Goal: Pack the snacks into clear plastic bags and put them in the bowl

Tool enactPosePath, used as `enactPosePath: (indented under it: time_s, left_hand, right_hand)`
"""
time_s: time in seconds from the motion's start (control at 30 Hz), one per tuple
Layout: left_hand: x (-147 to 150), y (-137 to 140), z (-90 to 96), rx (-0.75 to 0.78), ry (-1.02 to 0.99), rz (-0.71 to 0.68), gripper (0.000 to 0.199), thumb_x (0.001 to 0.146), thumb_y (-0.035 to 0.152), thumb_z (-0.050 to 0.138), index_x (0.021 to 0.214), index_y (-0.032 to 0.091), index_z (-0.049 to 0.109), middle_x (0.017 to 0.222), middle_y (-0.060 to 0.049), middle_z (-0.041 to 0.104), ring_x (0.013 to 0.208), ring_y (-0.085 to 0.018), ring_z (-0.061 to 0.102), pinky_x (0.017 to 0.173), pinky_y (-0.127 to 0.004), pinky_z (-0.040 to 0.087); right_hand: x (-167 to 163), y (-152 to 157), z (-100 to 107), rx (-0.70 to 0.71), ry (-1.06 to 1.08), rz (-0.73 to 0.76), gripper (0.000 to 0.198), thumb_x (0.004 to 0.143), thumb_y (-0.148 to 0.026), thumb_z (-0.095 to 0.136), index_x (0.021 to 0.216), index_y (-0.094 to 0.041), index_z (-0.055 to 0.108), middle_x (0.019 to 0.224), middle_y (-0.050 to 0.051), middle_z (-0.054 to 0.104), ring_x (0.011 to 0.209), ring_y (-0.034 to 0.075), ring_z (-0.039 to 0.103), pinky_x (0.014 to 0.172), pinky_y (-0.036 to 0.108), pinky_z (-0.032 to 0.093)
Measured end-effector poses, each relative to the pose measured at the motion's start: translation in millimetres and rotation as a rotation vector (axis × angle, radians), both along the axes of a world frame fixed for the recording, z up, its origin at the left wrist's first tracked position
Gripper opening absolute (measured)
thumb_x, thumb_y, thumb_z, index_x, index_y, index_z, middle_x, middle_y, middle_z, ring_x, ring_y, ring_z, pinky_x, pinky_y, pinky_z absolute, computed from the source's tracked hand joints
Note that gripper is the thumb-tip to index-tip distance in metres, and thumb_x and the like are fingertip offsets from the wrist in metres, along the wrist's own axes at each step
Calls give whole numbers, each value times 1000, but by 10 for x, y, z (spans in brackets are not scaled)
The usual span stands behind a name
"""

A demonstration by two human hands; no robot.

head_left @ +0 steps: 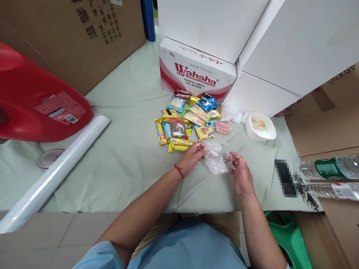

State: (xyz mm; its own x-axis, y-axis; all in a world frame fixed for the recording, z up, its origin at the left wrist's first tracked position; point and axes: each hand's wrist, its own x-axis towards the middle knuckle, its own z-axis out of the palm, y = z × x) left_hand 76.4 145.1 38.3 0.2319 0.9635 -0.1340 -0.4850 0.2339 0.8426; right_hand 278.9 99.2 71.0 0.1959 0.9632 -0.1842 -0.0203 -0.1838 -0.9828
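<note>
Between my hands, just above the cloth near the table's front, is a crumpled clear plastic bag (217,158). My left hand (192,157), with a red string on its wrist, pinches the bag's left side. My right hand (241,172) grips its right edge between thumb and fingers. Right behind lies a pile of wrapped snacks (194,114), with yellow stick packets (180,147) closest to my left hand. A pink-wrapped snack (222,127) lies at the pile's right. Farther right stands a white plastic tub (260,133) with one packaged snack (258,123) inside.
A Wahaba-type water carton (196,72) and white boxes (213,22) stand behind the pile. On the left are a red jug (36,102) and a long plastic roll (54,171). Water bottles (331,169) lie at right. More clear plastic (233,112) rests near the tub.
</note>
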Motion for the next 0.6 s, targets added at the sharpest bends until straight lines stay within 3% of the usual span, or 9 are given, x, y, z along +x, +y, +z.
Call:
enactPosePath:
  time_s: [0.1,0.2,0.3,0.37,0.47,0.53,0.6]
  left_hand:
    - [30,3,-31,30,12,-27,48,70,60,82,80,19,57,74,3,54,69,-10,50,68,-25,45]
    - [59,10,-54,58,45,-16,45,69,55,84,81,18,61,78,1,59,74,-13,54,72,-26,47]
    - [58,14,-66,76,111,92,44,69,41,87,99,19,64,100,-3,63,86,-14,57,76,-26,47]
    - [49,7,-69,88,183,196,49,70,36,87,109,20,62,106,-3,61,84,-11,56,74,-24,45]
    - [56,-21,-68,78,217,125,38,81,51,76,96,18,63,83,1,59,66,-9,48,63,-23,40]
    - [83,-43,-63,60,189,-7,48,87,64,64,85,16,65,69,2,56,57,-8,44,55,-24,35]
    - [115,-57,-58,56,175,-56,52,83,68,65,81,15,68,66,2,59,54,-8,43,53,-24,33]
  right_hand:
    - [-75,-3,-54,-80,-21,40,52,69,-60,85,103,-23,70,95,2,72,87,20,64,78,31,49]
    - [-120,-9,-85,-89,66,-15,41,67,-52,88,87,-22,68,83,-1,68,75,16,61,73,29,48]
    - [-124,-5,-71,-46,123,-119,40,67,-50,89,86,-23,66,81,-3,67,72,15,60,70,28,49]
    - [-119,2,-50,-28,154,-172,40,65,-48,90,85,-23,67,81,-3,67,72,14,60,70,27,49]
    - [-133,8,-27,-25,218,-221,41,62,-44,93,85,-23,68,82,-4,67,73,13,59,70,25,48]
    - [-171,2,-29,-21,238,-222,41,62,-44,94,85,-23,68,82,-4,67,74,13,59,70,25,47]
    - [-229,-14,-51,-7,236,-207,39,64,-44,93,86,-23,68,82,-5,68,74,13,59,71,25,47]
